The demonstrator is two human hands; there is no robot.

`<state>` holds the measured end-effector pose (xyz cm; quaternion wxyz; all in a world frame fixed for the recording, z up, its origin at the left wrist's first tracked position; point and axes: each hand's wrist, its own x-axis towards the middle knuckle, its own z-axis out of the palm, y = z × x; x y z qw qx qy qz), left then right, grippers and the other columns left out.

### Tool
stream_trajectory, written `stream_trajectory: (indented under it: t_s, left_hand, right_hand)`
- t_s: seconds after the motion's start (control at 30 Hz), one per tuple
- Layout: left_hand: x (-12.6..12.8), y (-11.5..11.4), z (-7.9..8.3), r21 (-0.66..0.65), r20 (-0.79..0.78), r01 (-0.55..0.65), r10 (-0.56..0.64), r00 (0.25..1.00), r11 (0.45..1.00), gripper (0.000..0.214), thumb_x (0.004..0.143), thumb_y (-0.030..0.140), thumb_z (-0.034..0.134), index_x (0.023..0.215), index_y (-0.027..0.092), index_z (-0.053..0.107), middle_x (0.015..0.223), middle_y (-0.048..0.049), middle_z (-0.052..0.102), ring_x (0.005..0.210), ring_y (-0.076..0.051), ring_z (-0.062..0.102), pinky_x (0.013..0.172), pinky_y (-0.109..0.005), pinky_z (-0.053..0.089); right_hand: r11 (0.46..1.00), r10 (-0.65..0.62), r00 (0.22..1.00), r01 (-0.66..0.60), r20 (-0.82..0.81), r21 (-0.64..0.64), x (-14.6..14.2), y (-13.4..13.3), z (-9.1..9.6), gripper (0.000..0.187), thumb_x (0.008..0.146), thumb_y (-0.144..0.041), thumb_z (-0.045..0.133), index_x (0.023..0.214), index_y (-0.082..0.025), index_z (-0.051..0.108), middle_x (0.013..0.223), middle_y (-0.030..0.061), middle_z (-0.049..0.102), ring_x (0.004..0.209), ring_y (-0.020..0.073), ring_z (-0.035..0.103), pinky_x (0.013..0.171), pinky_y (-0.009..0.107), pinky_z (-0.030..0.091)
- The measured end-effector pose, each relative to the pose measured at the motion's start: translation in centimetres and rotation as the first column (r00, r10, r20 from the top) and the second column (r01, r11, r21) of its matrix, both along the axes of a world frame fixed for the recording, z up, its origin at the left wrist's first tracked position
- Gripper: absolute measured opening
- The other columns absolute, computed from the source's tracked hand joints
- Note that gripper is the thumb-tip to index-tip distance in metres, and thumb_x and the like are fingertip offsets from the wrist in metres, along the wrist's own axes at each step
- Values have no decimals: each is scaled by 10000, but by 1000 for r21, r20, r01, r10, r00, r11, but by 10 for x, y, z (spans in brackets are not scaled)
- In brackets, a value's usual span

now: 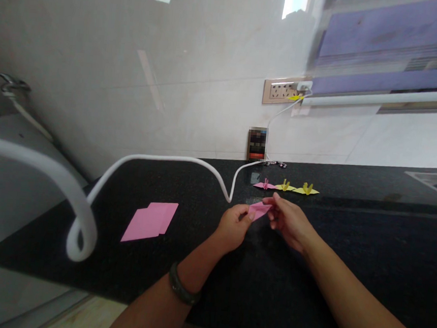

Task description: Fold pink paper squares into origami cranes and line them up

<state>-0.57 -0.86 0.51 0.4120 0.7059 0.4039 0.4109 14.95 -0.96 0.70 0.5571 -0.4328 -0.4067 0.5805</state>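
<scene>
A small folded piece of pink paper [259,210] is held up over the dark counter. My left hand [235,227] pinches its left end between thumb and fingers. At the right end, the curled fingers of my right hand [289,220] touch the paper, thumb uppermost; whether they press on it is hard to make out. Just behind my hands stand a pink paper crane [265,185] and two yellow paper cranes [285,186], side by side in a row. To the left lie overlapping sheets of pink paper [146,223], flat on the counter.
A thick white flexible stalk [165,158] loops across the left side and dips to the counter behind my hands. Against the tiled wall leans a phone-like device [257,144], below a socket panel [282,91] with a plugged-in cable. A sink edge [431,177] shows far right.
</scene>
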Motion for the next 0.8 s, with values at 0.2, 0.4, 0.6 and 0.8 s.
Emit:
stream_trajectory:
  t_s: [0.2,0.4,0.6,0.8]
  left_hand:
    - [-2,5,-6,99,55,-74,69,996,992,165,719,232,520,825,170,630,999,-81,531,944,-170,493,810,-278,398]
    - [1,7,-6,-158,197,-213,242,950,964,294,731,346,500,920,134,575,770,-58,577,639,-110,532,610,-243,441]
    - [5,1,3,-343,404,48,101,909,938,333,695,304,559,962,107,538,772,-64,605,658,-113,560,614,-240,450]
    - [4,2,1,-285,390,50,68,918,957,318,661,146,573,974,112,533,802,-68,622,707,-117,574,652,-220,441]
  right_hand:
    - [983,92,972,-123,216,136,-6,-7,1,241,623,-355,644,762,-158,628,621,-1,560,484,79,441,413,204,333]
    - [924,-136,922,-14,362,383,-4,-3,-3,157,661,-311,613,740,-182,652,762,32,569,620,124,508,538,260,414]
    - [838,-220,854,-83,472,539,-7,-4,-3,116,669,-229,594,757,-234,669,799,32,556,764,161,525,706,316,423]
    - [899,-199,881,-10,428,437,-5,-2,-6,147,716,-239,521,808,-207,632,845,48,550,793,172,518,653,309,448]
